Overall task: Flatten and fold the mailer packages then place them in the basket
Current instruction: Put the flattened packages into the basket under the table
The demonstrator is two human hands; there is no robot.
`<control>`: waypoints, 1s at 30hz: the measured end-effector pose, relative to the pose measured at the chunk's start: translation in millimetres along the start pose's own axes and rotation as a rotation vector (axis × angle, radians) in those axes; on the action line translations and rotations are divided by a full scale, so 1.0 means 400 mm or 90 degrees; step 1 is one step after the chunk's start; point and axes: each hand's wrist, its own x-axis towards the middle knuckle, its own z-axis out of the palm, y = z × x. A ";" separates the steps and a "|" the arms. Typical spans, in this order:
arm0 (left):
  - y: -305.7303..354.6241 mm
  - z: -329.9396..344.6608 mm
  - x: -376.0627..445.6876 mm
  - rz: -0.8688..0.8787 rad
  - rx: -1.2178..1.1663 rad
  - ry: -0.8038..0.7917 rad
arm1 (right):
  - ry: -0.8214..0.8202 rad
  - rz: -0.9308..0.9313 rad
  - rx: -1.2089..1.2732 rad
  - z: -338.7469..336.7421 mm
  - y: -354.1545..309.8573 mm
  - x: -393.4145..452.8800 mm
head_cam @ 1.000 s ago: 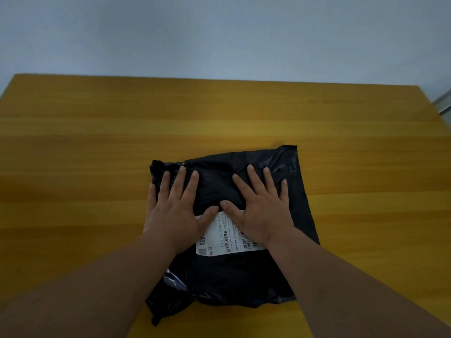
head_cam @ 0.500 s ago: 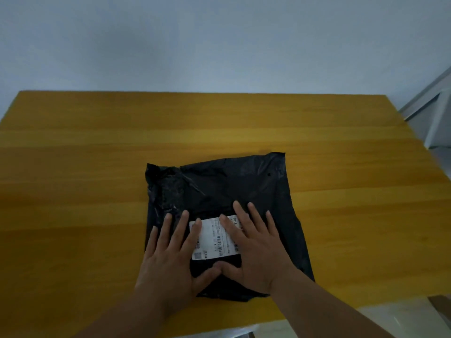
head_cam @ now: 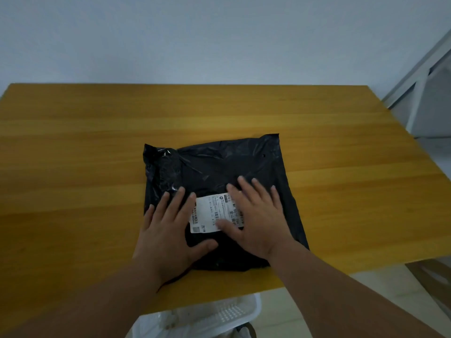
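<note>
A black plastic mailer package (head_cam: 219, 167) lies flat on the wooden table (head_cam: 73, 147), with a white shipping label (head_cam: 211, 213) on its near half. My left hand (head_cam: 168, 230) presses flat on the mailer's near left part, fingers straight and spread. My right hand (head_cam: 256, 215) presses flat on the label's right side and the plastic beside it, fingers straight. A white perforated basket (head_cam: 219, 315) stands on the floor below the table's near edge, partly hidden by the tabletop and my arms.
The table's near edge runs just below the mailer. A white metal frame (head_cam: 419, 76) stands off the table's right end. A brown object (head_cam: 434, 276) lies on the pale floor at the lower right.
Both hands slid from the mailer's far half back toward me over the label, then the right hand moved slightly forward. The view pulled back and the basket came into sight.
</note>
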 end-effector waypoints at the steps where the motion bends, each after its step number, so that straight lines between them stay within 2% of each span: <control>1: 0.000 -0.015 0.003 -0.059 -0.059 0.029 | 0.053 0.067 0.023 -0.006 0.009 -0.001; 2: -0.002 -0.029 0.007 -0.135 -0.122 0.075 | 0.096 0.150 0.049 -0.008 0.023 -0.002; 4: -0.011 -0.046 0.012 -0.294 -0.216 0.132 | 0.099 0.301 0.082 -0.014 0.044 -0.007; 5: -0.014 -0.051 0.018 -0.345 -0.223 0.138 | 0.085 0.347 0.080 -0.015 0.048 -0.008; 7: -0.024 -0.052 0.034 -0.377 -0.213 0.132 | 0.078 0.383 0.089 -0.018 0.046 0.000; 14: -0.041 -0.047 0.067 -0.370 -0.442 0.146 | 0.114 0.412 0.296 -0.013 0.034 0.004; 17: -0.045 -0.047 0.060 -0.363 -0.449 0.177 | 0.142 0.396 0.268 -0.003 0.030 -0.025; 20: -0.046 -0.044 0.032 -0.300 -0.419 0.211 | 0.206 0.360 0.219 0.020 0.017 -0.064; 25: -0.097 -0.031 -0.056 -0.212 -0.520 0.285 | 0.316 0.288 0.244 0.051 -0.037 -0.175; 28: -0.135 -0.011 -0.168 -0.200 -0.521 0.311 | 0.317 0.251 0.277 0.074 -0.097 -0.289; 30: -0.165 0.000 -0.279 -0.209 -0.505 0.304 | 0.282 0.243 0.294 0.085 -0.142 -0.384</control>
